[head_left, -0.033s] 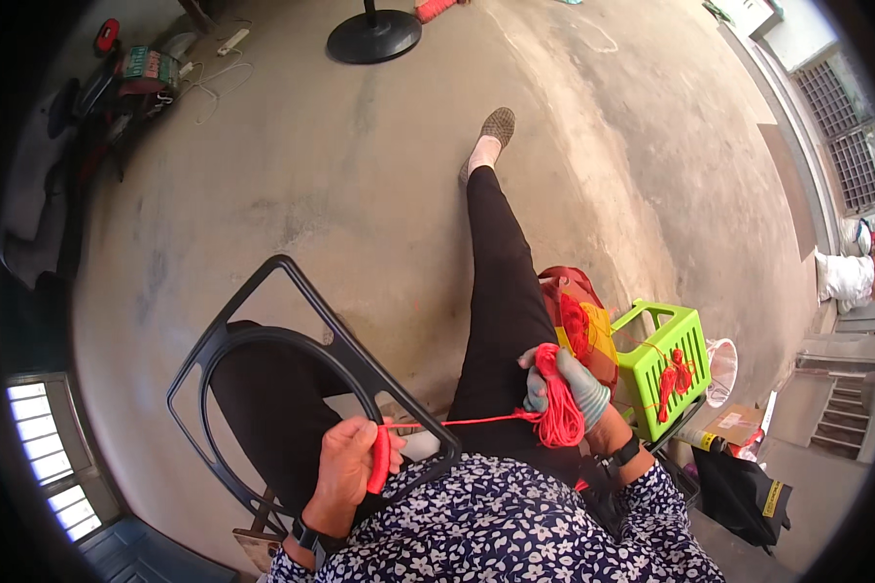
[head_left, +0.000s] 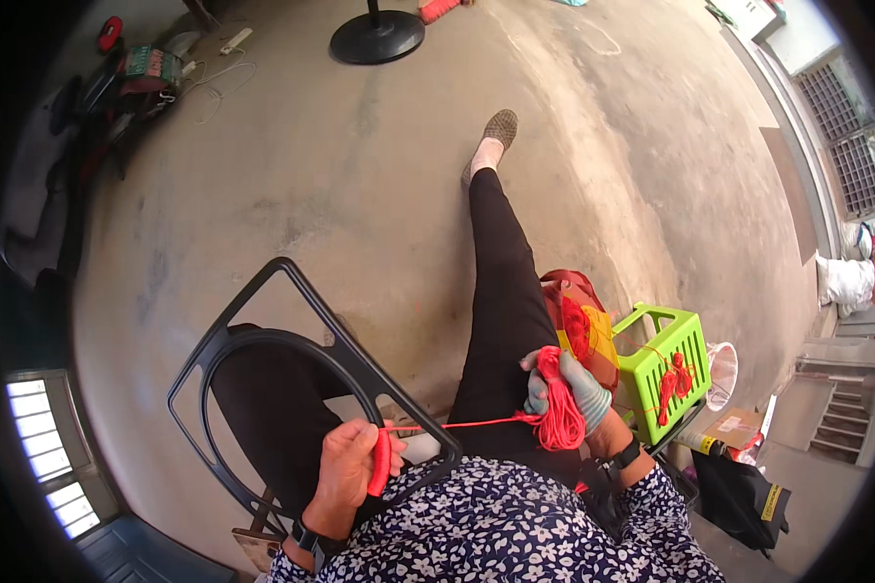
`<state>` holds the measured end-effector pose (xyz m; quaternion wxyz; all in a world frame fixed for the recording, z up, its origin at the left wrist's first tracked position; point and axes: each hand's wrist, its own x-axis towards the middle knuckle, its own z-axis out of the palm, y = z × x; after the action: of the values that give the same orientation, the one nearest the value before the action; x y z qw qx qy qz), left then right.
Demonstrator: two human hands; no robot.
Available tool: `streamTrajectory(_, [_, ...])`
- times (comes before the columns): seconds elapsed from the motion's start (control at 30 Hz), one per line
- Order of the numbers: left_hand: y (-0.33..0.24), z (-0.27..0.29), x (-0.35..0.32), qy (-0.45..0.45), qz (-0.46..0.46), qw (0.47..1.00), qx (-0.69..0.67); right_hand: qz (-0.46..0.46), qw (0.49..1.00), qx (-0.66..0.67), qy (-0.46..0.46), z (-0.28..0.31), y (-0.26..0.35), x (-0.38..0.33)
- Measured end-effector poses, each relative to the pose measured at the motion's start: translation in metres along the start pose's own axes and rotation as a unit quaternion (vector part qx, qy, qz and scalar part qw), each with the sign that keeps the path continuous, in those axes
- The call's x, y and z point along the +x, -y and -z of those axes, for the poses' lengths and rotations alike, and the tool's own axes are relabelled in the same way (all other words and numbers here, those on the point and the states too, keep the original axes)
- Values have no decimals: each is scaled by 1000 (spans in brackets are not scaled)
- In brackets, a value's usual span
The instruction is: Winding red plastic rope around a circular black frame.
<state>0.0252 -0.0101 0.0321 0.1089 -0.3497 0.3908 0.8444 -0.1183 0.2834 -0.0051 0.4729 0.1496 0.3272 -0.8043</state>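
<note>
Left hand (head_left: 348, 464) pinches red wrapping (head_left: 380, 466), partly hiding it; right hand (head_left: 587, 392) clasps red cord (head_left: 558, 418), covering its palm.

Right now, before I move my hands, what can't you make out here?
All in the head view:
Part of the black frame: covered by the left hand.
Palm of the gloved right hand: hidden behind the red cord bundle.
Top of the pole on the round black base: cut off by the upper edge.
</note>
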Motion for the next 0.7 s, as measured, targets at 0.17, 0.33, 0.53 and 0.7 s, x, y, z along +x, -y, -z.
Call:
streamTrajectory(0.17, [0, -1, -8, -15, -10, 1000, -2, 26, 998, 12, -58, -2, 4, 6])
streamTrajectory(0.33, [6, 7, -13, -23, -37, 999, 4, 104, 986, 58, -119, 3, 5, 28])
streamTrajectory(0.53, [0, 11, -13, 7, -76, 992, 104, 114, 980, -4, -166, -9, -1, 51])
streamTrajectory(0.7, [3, 16, -19, 26, -116, 993, 22, 226, 959, 46, -164, 111, 99, 75])
